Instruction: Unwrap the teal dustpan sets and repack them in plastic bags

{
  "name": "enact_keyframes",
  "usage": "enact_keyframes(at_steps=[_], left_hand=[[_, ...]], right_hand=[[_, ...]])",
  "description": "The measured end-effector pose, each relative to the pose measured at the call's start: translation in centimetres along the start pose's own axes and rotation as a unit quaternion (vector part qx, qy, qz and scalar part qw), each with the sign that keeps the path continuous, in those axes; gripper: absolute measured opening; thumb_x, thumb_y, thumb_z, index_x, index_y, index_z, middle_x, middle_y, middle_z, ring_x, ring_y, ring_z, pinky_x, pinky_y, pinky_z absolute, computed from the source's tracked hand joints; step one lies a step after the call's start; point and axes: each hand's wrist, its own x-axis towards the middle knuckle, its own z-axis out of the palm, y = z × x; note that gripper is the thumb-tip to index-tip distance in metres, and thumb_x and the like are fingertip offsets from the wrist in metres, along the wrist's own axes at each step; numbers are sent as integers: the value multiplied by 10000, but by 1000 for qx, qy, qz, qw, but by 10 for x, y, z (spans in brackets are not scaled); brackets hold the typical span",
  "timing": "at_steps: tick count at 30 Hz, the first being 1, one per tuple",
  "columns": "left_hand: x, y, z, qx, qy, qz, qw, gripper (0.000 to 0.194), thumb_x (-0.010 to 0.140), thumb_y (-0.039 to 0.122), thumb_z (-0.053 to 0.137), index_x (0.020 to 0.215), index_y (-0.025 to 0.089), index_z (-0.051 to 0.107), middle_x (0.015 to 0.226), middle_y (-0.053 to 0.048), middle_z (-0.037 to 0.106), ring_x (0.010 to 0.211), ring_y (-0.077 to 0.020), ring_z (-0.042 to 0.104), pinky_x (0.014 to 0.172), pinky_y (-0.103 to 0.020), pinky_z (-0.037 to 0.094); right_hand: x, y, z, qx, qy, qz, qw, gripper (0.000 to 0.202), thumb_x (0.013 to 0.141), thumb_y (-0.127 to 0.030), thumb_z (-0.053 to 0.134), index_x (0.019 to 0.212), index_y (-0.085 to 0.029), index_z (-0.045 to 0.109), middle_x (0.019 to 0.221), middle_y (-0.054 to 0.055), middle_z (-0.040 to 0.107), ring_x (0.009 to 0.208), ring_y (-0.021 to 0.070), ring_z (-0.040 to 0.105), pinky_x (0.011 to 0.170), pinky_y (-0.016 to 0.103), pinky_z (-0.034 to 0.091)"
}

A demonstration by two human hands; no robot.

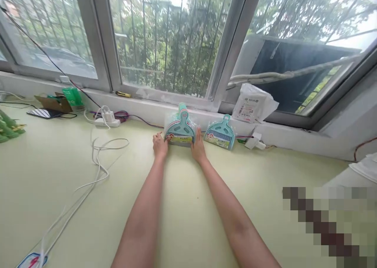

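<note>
A stack of teal dustpan-and-brush sets (182, 128) in clear wrap stands upright against the low ledge under the window. At its left side is my left hand (160, 145), with bent fingers touching the edge. My right hand (198, 146) presses along the opposite side, its fingers pointing up, so the stack is held between both hands. Some fingertips are hidden by the wrap. Just right of my right hand, a single dustpan-and-brush set (219, 134) leans on the same ledge, apart from the stack.
A white power strip (107, 122) with plugs and coiled wires lies left of the stack. A long white cable (98, 169) trails across the pale table (141, 205). A white plastic package (253, 103) stands on the ledge; a screwdriver (123, 94) lies farther left. Part of the right side is pixelated.
</note>
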Motion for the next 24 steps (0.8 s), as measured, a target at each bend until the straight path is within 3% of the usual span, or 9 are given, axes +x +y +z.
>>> enact_keyframes(at_steps=[4, 7, 10, 12, 13, 15, 18, 21, 24], left_hand=[[2, -2, 3, -9, -2, 25, 1000, 551, 837, 433, 651, 1296, 182, 475, 1255, -187, 484, 1217, -348, 459, 993, -479, 421], [1, 1, 4, -18, 2, 36, 999, 606, 833, 454, 645, 1323, 161, 441, 1280, -201, 471, 1227, -354, 447, 1029, -500, 388], [0, 2, 5, -20, 16, 61, 998, 642, 844, 446, 624, 1366, 149, 395, 1299, -209, 465, 1241, -363, 433, 1042, -517, 373], [0, 2, 4, -26, 33, 76, 996, 689, 847, 457, 613, 1402, 148, 349, 1321, -216, 454, 1258, -369, 420, 1045, -532, 366], [0, 2, 4, -29, 44, 85, 995, 710, 850, 466, 605, 1418, 145, 325, 1337, -220, 444, 1269, -369, 411, 1049, -535, 362], [-1, 3, 3, -33, 68, 109, 991, 730, 868, 482, 572, 1444, 137, 284, 1379, -227, 412, 1306, -364, 382, 1065, -532, 348], [-3, 7, -1, -32, 102, 149, 983, 685, 911, 466, 497, 1463, 141, 255, 1438, -222, 362, 1362, -340, 326, 1102, -514, 309], [-8, 14, -9, -32, 143, 168, 975, 629, 928, 417, 460, 1457, 138, 267, 1461, -220, 337, 1382, -323, 304, 1123, -498, 277], [-15, 23, -20, -34, 175, 182, 967, 587, 928, 374, 445, 1433, 114, 298, 1471, -230, 321, 1397, -319, 283, 1142, -498, 232]], right_hand=[[-1, -5, -4, 7, -1, 19, 1000, 787, 949, -356, 378, 1554, -169, -90, 1643, 116, 1, 1520, 242, 2, 1200, 495, 185], [-1, 5, -20, -20, 119, 137, 983, 721, 977, -446, 302, 1558, -210, -55, 1631, 135, 106, 1510, 241, 113, 1184, 545, 163], [-1, 44, -52, -96, 273, 353, 890, 666, 980, -457, 285, 1553, -181, 86, 1592, 201, 208, 1488, 281, 189, 1152, 582, 190], [-2, 80, -77, -115, 291, 472, 824, 675, 952, -455, 401, 1521, -141, 217, 1541, 256, 296, 1450, 325, 276, 1116, 567, 268], [-2, 98, -87, -113, 276, 498, 815, 671, 934, -453, 458, 1498, -137, 278, 1489, 268, 382, 1402, 333, 361, 1092, 542, 313], [-2, 126, -101, -78, 213, 507, 832, 597, 904, -420, 543, 1426, -162, 410, 1330, 222, 576, 1256, 315, 531, 1054, 501, 363], [-1, 142, -102, -24, 156, 480, 863, 389, 875, -356, 592, 1222, -180, 608, 1186, 154, 681, 1115, 284, 622, 989, 426, 419], [-4, 129, -99, 23, 190, 464, 865, 318, 850, -302, 603, 1132, -165, 661, 1144, 145, 704, 1063, 258, 641, 923, 345, 447], [-18, 108, -107, 46, 217, 474, 852, 313, 838, -280, 599, 1114, -153, 675, 1115, 153, 716, 1034, 254, 651, 913, 335, 450]])
